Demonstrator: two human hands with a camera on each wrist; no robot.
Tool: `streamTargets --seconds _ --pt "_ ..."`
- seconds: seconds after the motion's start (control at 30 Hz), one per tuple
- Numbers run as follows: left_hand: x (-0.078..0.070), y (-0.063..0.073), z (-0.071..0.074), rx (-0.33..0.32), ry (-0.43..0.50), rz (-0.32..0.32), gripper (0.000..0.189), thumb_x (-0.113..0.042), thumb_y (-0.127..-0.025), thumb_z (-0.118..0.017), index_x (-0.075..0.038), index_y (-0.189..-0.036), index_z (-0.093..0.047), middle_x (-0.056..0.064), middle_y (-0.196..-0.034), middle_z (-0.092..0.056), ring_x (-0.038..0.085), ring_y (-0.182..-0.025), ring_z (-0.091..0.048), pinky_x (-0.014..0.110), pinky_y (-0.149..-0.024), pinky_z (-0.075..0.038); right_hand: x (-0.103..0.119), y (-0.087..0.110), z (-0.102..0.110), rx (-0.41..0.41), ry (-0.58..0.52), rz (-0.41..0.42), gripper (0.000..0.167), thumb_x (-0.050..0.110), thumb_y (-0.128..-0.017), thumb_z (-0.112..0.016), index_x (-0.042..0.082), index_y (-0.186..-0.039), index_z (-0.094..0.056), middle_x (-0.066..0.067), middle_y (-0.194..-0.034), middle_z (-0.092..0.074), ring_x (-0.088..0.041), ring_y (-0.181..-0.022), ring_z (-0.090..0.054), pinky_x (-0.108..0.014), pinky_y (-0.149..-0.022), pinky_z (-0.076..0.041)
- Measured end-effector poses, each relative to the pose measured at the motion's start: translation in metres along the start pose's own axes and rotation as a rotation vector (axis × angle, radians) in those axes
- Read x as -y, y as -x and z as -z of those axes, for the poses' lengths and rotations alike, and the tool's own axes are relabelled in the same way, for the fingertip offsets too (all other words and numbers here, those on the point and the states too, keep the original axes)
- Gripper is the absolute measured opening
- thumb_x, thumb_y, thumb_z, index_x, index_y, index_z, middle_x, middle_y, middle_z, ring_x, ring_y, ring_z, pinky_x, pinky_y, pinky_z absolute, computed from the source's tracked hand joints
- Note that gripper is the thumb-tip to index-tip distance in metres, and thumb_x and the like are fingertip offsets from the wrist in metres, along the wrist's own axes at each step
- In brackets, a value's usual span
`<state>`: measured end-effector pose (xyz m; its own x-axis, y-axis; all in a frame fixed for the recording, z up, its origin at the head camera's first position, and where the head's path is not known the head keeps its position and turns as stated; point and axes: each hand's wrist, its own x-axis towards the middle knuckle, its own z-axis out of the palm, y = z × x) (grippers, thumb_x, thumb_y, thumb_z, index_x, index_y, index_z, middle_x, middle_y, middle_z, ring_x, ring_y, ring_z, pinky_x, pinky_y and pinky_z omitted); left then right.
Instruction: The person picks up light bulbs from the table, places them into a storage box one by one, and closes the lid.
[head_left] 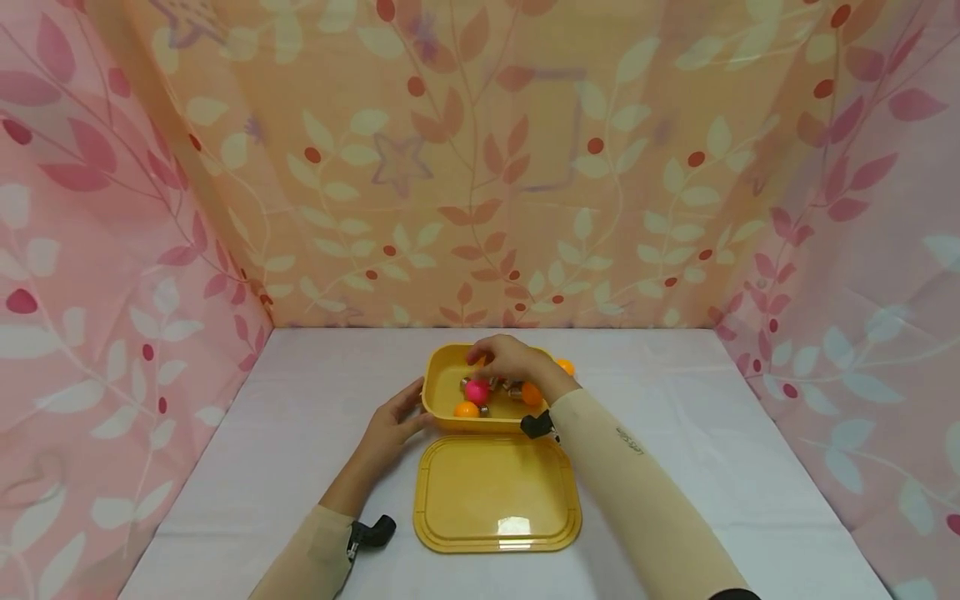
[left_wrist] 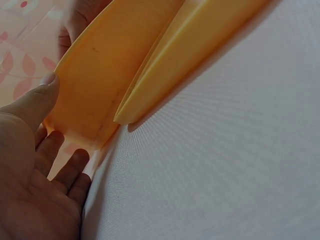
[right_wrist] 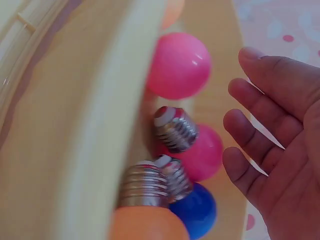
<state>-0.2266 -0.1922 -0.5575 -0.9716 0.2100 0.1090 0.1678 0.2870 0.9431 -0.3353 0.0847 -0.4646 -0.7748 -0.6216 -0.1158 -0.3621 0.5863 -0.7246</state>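
Note:
A yellow plastic container [head_left: 480, 426] stands on the table with several coloured light bulbs inside. Among them are a pink bulb [head_left: 476, 392], an orange bulb [head_left: 467, 410] and, in the right wrist view, a blue bulb [right_wrist: 197, 212], some with metal screw bases showing. My left hand [head_left: 386, 437] rests against the container's left side, thumb and fingers touching its outer wall. Over the container's far part hovers my right hand [head_left: 513, 360], its fingers loosely bent. The right wrist view shows nothing between those fingers, apart from the bulbs.
A yellow lid [head_left: 495, 492] lies flat just in front of the container. Beyond the container's right back corner, an orange bulb [head_left: 566, 367] is partly hidden by the right hand. Patterned cloth walls [head_left: 480, 167] stand behind and at both sides of the white table [head_left: 315, 392].

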Motion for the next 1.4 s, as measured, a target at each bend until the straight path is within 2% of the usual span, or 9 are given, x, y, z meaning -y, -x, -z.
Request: streamTargets --seconds 0.13,0.27,0.47,0.57,0.77,0.93,1.1,1.27,1.4 --pt "0.000 0.001 0.001 -0.006 -0.005 0.008 0.070 -0.030 -0.094 -0.077 -0.028 -0.156 -0.045 -0.001 -0.154 -0.053 0.023 -0.146 -0.044 0.052 -0.123 -0.030 0.005 0.007 0.003 -0.030 0.021 0.024 0.038 0.020 -0.094 -0.076 0.007 -0.129 -0.069 -0.012 -0.124 -0.070 -0.025 -0.090 -0.068 -0.036 -0.083 -0.060" --pt "-0.001 0.001 0.001 -0.002 -0.013 -0.006 0.072 -0.034 -0.094 -0.077 -0.028 -0.157 -0.044 0.000 -0.155 -0.052 0.024 -0.145 -0.045 0.051 -0.122 -0.032 0.016 0.024 0.011 -0.078 0.022 0.030 0.041 0.022 -0.093 -0.077 0.009 -0.131 -0.068 -0.011 -0.128 -0.069 -0.029 -0.091 -0.069 -0.043 -0.086 -0.061" --pt "0.000 -0.001 0.001 -0.006 -0.026 -0.008 0.073 -0.037 -0.093 -0.077 -0.028 -0.157 -0.044 -0.001 -0.155 -0.052 0.023 -0.146 -0.045 0.051 -0.122 -0.032 0.029 0.053 0.020 -0.192 0.061 0.069 0.032 0.023 -0.094 -0.076 0.019 -0.126 -0.071 -0.008 -0.120 -0.068 -0.031 -0.098 -0.064 -0.043 -0.086 -0.059" --pt "0.002 -0.002 0.001 -0.004 -0.021 -0.010 0.072 -0.037 -0.093 -0.076 -0.030 -0.157 -0.044 -0.003 -0.154 -0.052 0.022 -0.147 -0.043 0.051 -0.123 -0.031 0.029 0.067 0.021 -0.264 0.111 0.125 0.029 0.021 -0.094 -0.076 0.020 -0.123 -0.072 -0.004 -0.121 -0.070 -0.029 -0.107 -0.061 -0.045 -0.091 -0.055" --pt "0.003 -0.003 0.000 0.003 -0.022 -0.006 0.073 -0.039 -0.092 -0.077 -0.032 -0.157 -0.044 -0.005 -0.156 -0.050 0.022 -0.147 -0.043 0.050 -0.122 -0.032 0.024 0.098 0.017 -0.342 0.126 0.172 0.030 0.019 -0.095 -0.075 0.016 -0.124 -0.072 0.001 -0.119 -0.070 -0.021 -0.104 -0.061 -0.048 -0.095 -0.055" --pt "0.002 -0.002 -0.001 -0.002 -0.025 -0.007 0.073 -0.037 -0.093 -0.077 -0.029 -0.157 -0.044 -0.003 -0.156 -0.050 0.023 -0.147 -0.043 0.052 -0.122 -0.032 0.021 0.121 0.013 -0.425 0.146 0.223 0.031 0.019 -0.093 -0.077 0.022 -0.124 -0.072 0.003 -0.119 -0.070 -0.020 -0.105 -0.061 -0.048 -0.090 -0.056" --pt "0.002 -0.002 -0.002 0.001 -0.029 -0.009 0.073 -0.038 -0.093 -0.076 -0.030 -0.157 -0.043 -0.002 -0.157 -0.049 0.023 -0.148 -0.042 0.051 -0.122 -0.032 0.017 0.140 0.005 -0.475 0.170 0.225 0.032 0.021 -0.092 -0.079 0.025 -0.123 -0.072 0.002 -0.118 -0.069 -0.017 -0.104 -0.058 -0.038 -0.083 -0.054" --pt "0.001 -0.002 -0.002 -0.003 -0.036 -0.006 0.073 -0.038 -0.093 -0.076 -0.030 -0.157 -0.043 -0.003 -0.157 -0.049 0.021 -0.148 -0.042 0.049 -0.122 -0.032 0.014 0.151 -0.001 -0.504 0.173 0.250 0.033 0.019 -0.092 -0.079 0.026 -0.123 -0.072 0.000 -0.120 -0.070 -0.017 -0.104 -0.057 -0.039 -0.076 -0.054" --pt "0.002 0.000 -0.001 -0.008 -0.038 -0.007 0.073 -0.039 -0.093 -0.077 -0.030 -0.157 -0.044 -0.005 -0.156 -0.050 0.022 -0.147 -0.043 0.050 -0.122 -0.032 0.013 0.155 -0.002 -0.529 0.195 0.256 0.035 0.019 -0.091 -0.081 0.026 -0.124 -0.072 0.005 -0.122 -0.069 -0.016 -0.106 -0.058 -0.036 -0.078 -0.055"
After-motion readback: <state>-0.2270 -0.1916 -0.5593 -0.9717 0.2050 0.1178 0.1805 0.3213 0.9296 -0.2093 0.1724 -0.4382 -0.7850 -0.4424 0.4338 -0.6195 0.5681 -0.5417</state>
